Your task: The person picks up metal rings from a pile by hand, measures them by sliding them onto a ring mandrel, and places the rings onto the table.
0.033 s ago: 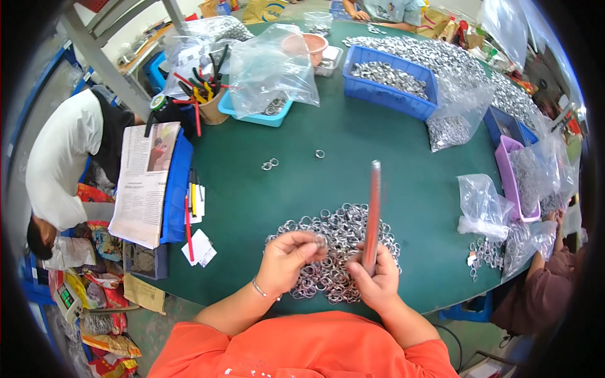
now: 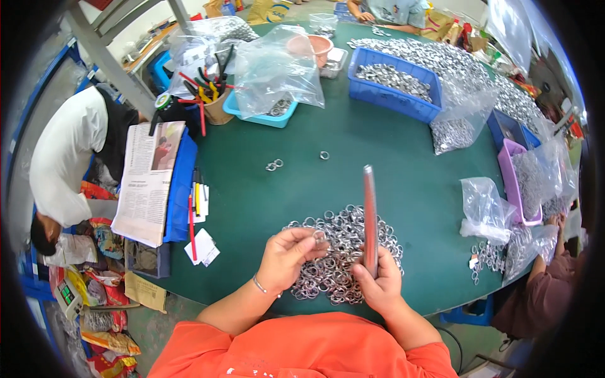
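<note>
Between thumb and forefinger of my left hand (image 2: 287,257) a small silver metal ring (image 2: 319,237) is pinched; this hand is closed and hovers over the left side of a heap. In my closed right hand (image 2: 380,280) stands a ring mandrel (image 2: 370,220), a long tapered metal rod with a reddish sheen, its narrow end pointing up and away from me. I see no ring on it. Below and between both hands lies the heap of silver rings (image 2: 337,268) on the green table (image 2: 252,208). Farther off rest a few loose rings (image 2: 275,164) and a single ring (image 2: 324,155).
A newspaper (image 2: 148,183) lies over a blue bin at left, beside pens and white cards (image 2: 203,249). Pliers (image 2: 205,91) stand in a pot. Blue bin (image 2: 394,101), purple bin (image 2: 513,179) and plastic bags hold metal parts. Other people sit or bend around the table.
The ring mandrel has swung slightly, its upper end now farther left and lower. Both hands have shifted only a little and keep their grips.
</note>
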A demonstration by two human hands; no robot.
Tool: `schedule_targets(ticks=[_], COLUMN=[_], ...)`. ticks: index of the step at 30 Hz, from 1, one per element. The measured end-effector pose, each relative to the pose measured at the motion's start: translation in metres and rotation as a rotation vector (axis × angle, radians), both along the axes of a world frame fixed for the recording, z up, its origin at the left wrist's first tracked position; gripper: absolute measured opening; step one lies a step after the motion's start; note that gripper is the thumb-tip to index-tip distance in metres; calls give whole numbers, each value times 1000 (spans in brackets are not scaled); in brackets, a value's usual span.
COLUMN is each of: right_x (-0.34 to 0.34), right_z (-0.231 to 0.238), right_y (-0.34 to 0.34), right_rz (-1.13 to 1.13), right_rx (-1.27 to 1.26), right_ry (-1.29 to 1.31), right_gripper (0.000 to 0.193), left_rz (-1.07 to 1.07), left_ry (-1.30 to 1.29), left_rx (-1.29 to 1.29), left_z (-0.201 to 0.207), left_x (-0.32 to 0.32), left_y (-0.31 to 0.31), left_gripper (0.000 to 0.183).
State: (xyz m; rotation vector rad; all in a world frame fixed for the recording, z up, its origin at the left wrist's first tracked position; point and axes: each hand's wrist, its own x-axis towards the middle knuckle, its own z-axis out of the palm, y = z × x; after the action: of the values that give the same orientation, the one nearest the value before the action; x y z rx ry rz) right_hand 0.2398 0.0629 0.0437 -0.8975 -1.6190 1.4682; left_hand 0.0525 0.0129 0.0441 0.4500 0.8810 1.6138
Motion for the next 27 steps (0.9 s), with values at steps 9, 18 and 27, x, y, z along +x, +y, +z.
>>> schedule_targets(ticks=[9,18,27], right_x=[21,15,14], right_z=[22,31,41], right_y=[-2,1,0], right_rz=[291,288,362], right_rx=[229,419,422], right_ry=[-439,-545,-547], right_gripper=[43,40,42], left_rz=[80,-118,-306], left_ry=[53,217,428], left_rx=[151,110,238], left_z=[-3,-1,-4], left_x=[-39,-44,-30], left_y=[13,4,0], left_gripper=[15,28,26])
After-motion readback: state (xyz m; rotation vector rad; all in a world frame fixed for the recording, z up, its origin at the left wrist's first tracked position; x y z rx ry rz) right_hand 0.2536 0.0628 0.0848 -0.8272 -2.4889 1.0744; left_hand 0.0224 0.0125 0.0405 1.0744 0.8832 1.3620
